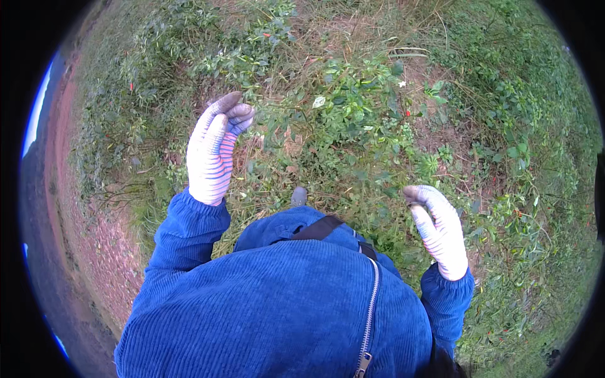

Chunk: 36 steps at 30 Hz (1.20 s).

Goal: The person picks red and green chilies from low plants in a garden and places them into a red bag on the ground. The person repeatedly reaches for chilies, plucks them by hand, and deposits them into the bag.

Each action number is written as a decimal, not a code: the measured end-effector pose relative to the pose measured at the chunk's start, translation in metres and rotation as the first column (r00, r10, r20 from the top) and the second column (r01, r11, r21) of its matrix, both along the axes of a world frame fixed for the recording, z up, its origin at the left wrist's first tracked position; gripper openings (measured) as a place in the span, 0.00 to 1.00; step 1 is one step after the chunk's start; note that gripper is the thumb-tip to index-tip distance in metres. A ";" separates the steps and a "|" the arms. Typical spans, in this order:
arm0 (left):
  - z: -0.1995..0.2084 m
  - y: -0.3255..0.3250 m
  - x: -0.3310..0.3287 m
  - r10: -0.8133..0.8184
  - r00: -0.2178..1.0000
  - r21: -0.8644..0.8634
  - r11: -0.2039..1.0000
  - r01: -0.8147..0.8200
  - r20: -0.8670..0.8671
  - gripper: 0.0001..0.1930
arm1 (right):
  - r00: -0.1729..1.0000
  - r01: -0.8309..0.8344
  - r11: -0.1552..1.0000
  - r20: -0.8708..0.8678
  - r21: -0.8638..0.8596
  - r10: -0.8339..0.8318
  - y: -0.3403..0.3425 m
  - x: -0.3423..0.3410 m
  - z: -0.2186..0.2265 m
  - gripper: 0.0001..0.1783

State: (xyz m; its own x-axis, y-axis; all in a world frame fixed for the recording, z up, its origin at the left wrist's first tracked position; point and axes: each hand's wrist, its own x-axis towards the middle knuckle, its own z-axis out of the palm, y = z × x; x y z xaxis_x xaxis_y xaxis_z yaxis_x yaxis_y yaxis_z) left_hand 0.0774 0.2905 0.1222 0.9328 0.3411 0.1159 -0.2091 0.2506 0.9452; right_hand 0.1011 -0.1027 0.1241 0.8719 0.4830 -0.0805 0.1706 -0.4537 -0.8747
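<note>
1. Green, bushy, kinda scraggly: the leafy plant (359,94) sits up ahead, past the feet and between the two hands, a bit nearer the middle than either of them. It's got a pale leaf (319,101) on its left side and a small red fruit (408,114) near its right edge.
2. Left hand (214,148) is up to the left of that plant, apart from it, with the fingers half bent and loosely spread, thumb bent in front of them. Its glove (207,179) is white with thin pink and blue stripes, and the fingertips look grey and grubby.
3. Right hand (441,227) is lower down, right of the plant. Thumb and forefinger bow toward each other; honestly can't tell whether the tips meet or pinch anything. Same kind of striped glove, dirty tips too.
4. More shrubs (220,57) further up on the left, with a red pod (266,35) showing in the leaves. Dry grass (353,28) and patches of bare soil (435,120) in between.
5. Closer in, there's a blue ribbed jacket (271,302) with a silver zip (372,302), a dark strap (318,228) and one grey shoe tip (299,195).
6. Far left, bent by the lens: reddish ground (57,135) and a sliver of bright sky (36,113).
</note>
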 end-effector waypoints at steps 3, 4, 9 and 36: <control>-0.003 0.022 -0.028 0.071 0.997 0.040 0.997 -0.072 0.026 0.25 | 0.997 -0.069 0.982 0.006 -0.174 0.071 0.039 0.048 -0.073 0.19; -0.001 0.025 -0.040 -0.030 1.000 0.125 0.992 0.029 0.007 0.24 | 0.996 -0.030 0.942 0.065 -0.334 0.054 0.052 0.065 -0.102 0.22; 0.011 0.039 -0.069 -0.615 0.766 0.197 0.740 0.642 -0.185 0.25 | 0.983 0.150 0.885 -0.033 -0.441 -0.183 0.085 0.128 -0.201 0.32; -0.143 -0.048 0.008 -0.462 0.741 0.163 0.785 0.598 -0.488 0.20 | 0.922 0.208 0.950 0.372 -0.234 -0.110 0.088 0.151 -0.274 0.07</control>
